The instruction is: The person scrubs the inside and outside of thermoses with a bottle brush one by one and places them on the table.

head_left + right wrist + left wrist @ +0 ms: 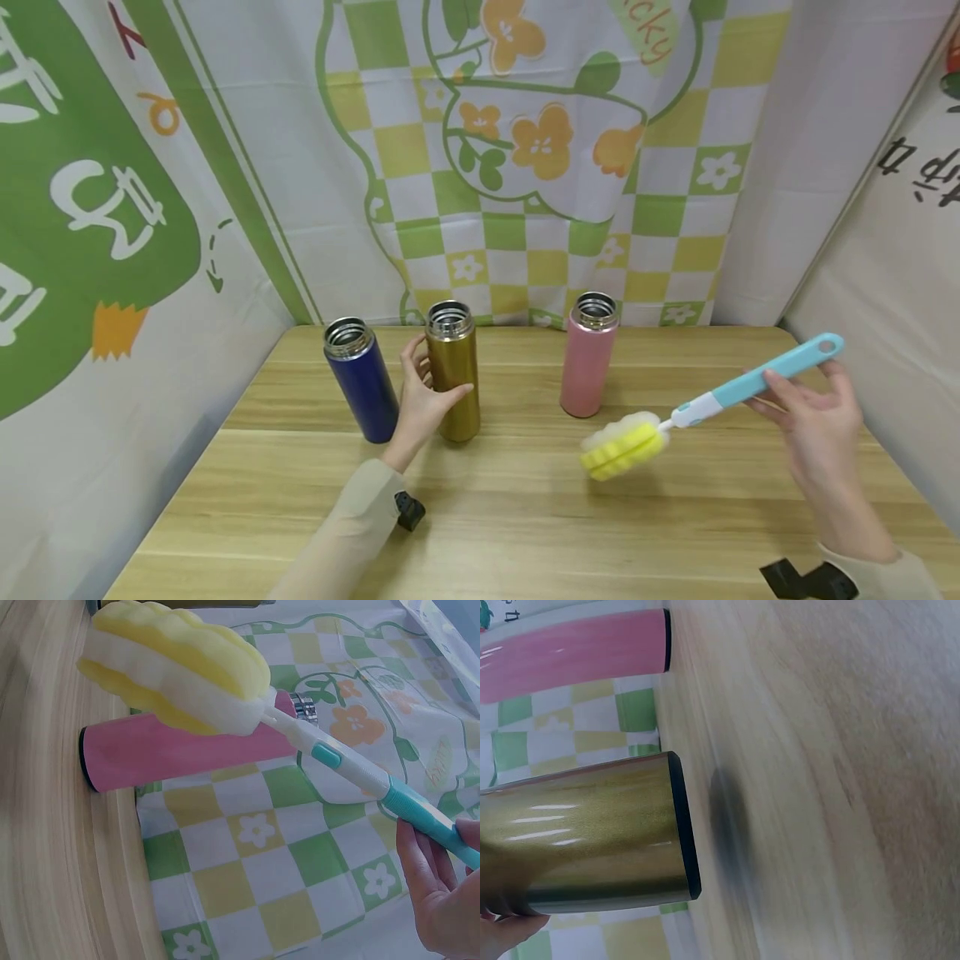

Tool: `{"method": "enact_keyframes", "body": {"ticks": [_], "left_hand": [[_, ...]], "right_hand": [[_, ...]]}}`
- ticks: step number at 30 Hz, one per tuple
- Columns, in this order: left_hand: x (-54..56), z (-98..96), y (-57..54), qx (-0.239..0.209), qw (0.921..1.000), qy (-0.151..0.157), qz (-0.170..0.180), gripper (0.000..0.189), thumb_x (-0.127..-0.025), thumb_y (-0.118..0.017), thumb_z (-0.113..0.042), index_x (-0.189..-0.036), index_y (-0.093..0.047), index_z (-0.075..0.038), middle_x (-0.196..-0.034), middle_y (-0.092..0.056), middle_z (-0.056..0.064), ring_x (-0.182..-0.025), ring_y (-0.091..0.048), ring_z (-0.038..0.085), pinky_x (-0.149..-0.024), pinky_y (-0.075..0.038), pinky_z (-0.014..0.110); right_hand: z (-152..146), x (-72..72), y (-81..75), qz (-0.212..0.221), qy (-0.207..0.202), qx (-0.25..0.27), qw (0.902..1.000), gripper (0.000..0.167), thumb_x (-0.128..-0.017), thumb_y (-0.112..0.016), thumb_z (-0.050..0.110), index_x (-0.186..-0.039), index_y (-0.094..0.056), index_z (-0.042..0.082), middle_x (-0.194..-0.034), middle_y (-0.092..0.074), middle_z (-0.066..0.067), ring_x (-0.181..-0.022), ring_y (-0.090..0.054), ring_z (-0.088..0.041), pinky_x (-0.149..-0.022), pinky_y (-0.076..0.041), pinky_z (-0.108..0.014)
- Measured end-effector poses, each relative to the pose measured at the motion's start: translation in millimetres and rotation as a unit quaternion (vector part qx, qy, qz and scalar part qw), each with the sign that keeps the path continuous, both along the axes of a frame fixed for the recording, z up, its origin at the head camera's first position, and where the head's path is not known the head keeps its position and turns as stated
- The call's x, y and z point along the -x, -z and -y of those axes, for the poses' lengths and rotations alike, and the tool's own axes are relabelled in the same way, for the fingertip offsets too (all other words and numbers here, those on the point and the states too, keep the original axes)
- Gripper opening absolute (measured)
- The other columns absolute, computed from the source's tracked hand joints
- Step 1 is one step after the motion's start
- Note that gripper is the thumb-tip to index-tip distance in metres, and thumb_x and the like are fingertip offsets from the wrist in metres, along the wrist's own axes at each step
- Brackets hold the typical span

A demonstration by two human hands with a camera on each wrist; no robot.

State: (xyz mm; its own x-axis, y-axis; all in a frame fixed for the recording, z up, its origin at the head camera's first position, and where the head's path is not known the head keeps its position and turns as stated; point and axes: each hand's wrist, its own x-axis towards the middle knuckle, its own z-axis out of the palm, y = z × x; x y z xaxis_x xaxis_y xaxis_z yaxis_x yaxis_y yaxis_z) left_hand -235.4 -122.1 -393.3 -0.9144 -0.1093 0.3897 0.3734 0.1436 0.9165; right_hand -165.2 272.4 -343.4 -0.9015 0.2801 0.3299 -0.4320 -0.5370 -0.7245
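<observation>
Pale wooden table (517, 533), with streaky grain running from nine to three o'clock. Beyond the far edge, at twelve, a hanging curtain (540, 229) with green and yellow checks, orange flowers and a curling green outline. At ten, a whitish left wall (247, 333) with a big green patch (112, 225) and white strokes; at two, a pale right wall (877, 275) with dark lettering (937, 177).

From the middle of the table: at ten, a blue bottle (366, 396), lidless and standing; at eleven, a gold bottle (459, 375), also lidless, grasped by the left hand (422, 404), thumb across the front. Base perhaps slightly clear of the wood, going by the soft shadow (731, 821) in the left wrist view. At one, a pink bottle (588, 367), open-mouthed, well apart from the gold one. At three, a sponge brush (701, 409), light-blue handle pinched by the right hand (821, 421), yellow-and-white head angled down toward the wood. Pale sleeves (352, 508) toward six.
</observation>
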Motion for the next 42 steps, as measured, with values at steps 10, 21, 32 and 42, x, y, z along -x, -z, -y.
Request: {"method": "enact_keyframes", "body": {"ticks": [10,21,32,42], "left_hand": [[10.7,4.8,7.5,0.0,0.9999,0.008,0.012,0.092,-0.06,-0.073,0.013,-0.13,-0.018,-0.007,-0.119,-0.037,0.022,-0.105,-0.044,0.034,-0.089,-0.037,0.044],[13.0,17.8,16.6,0.019,0.9992,0.013,0.032,0.094,-0.062,-0.074,0.008,-0.132,-0.013,-0.008,-0.121,-0.036,0.017,-0.105,-0.047,0.036,-0.087,-0.039,0.044],[12.6,21.7,27.8,0.043,0.9986,0.003,0.029,0.095,-0.062,-0.077,0.0,-0.134,-0.017,-0.008,-0.131,-0.034,0.021,-0.112,-0.043,0.036,-0.093,-0.036,0.045],[-9.1,-0.8,29.0,0.089,0.9746,-0.143,-0.148,0.072,-0.071,-0.069,-0.002,-0.129,-0.026,0.004,-0.13,-0.029,0.025,-0.121,-0.029,0.037,-0.1,-0.023,0.049]], "right_hand": [[-6,-2.3,0.7,-0.008,-0.007,-0.01,0.9999,0.045,-0.081,-0.047,-0.016,-0.119,-0.032,0.004,-0.08,-0.066,-0.017,-0.075,-0.065,-0.028,-0.064,-0.05,-0.036],[-9,-4.5,2.2,-0.008,-0.01,-0.019,0.9997,0.046,-0.082,-0.047,-0.016,-0.12,-0.031,0.004,-0.081,-0.066,-0.017,-0.075,-0.065,-0.026,-0.064,-0.05,-0.035],[-9,-5.1,2.4,-0.005,-0.01,-0.013,0.9998,0.044,-0.082,-0.047,-0.016,-0.119,-0.032,0.004,-0.08,-0.066,-0.017,-0.073,-0.065,-0.027,-0.064,-0.05,-0.036],[-12,-3.0,4.3,-0.017,-0.009,0.018,0.9997,0.042,-0.081,-0.045,-0.02,-0.116,-0.034,0.003,-0.078,-0.066,-0.019,-0.071,-0.065,-0.028,-0.062,-0.05,-0.037]]}}
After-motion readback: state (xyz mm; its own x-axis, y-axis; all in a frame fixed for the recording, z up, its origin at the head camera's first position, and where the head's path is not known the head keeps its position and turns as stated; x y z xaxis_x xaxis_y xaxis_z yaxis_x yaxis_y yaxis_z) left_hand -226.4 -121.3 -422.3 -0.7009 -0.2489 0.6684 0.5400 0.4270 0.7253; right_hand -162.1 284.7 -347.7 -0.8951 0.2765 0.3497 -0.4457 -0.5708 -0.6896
